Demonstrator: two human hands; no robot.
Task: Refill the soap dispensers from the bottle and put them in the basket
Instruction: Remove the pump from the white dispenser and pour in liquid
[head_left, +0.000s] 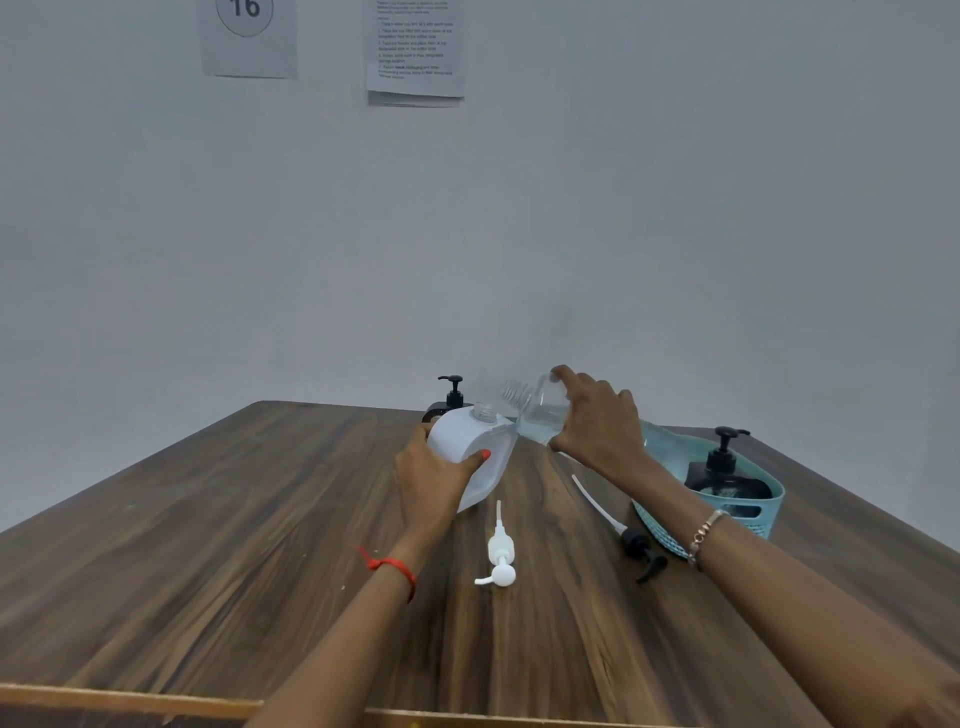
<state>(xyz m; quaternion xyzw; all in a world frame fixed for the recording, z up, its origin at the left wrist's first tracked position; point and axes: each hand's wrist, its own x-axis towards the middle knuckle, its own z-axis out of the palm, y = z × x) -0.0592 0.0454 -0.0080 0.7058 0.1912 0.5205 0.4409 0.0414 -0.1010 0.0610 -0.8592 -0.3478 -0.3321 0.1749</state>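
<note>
**poster1:** Counter (218, 561) edge is the closest thing to the camera, dark wood grain with a lighter strip along the near lip. It fills the whole lower half, with both forearms reaching in from 6 o'clock.

**poster2:** yep. Next biggest is the teal basket (768, 512) out at 3 o'clock. It's got one black dispenser (724, 480) standing upright inside, pump on.

**poster1:** Then the white dispenser (475, 449) dead center, tilted, cap off, open neck pointing up toward 12. Left hand (434, 480) is wrapped round its lower side, fingers clamped on it, thumb with red polish across the front.

**poster2:** and the clear bottle (537, 410) is just to its 3 o'clock side, tipped over with the mouth aimed at that open neck. Right hand (600, 423) has its fingers closed round the bottle body. There's clear liquid sitting in the low part. Can't tell if anything's actually pouring, too blurry.

**poster1:** Second black dispenser (451, 400) behind the white one at 12, mostly hidden, pump top sticking up.

**poster2:** small stuff: white pump (500, 553) lying flat on the counter at 6 from the white dispenser, tube pointing away. Black pump (631, 535) lying near the basket's near wall, long tube angled toward 11.

**poster1:** Also a red thread (397, 569) on the left wrist, bracelet (704, 535) on the right.
</note>
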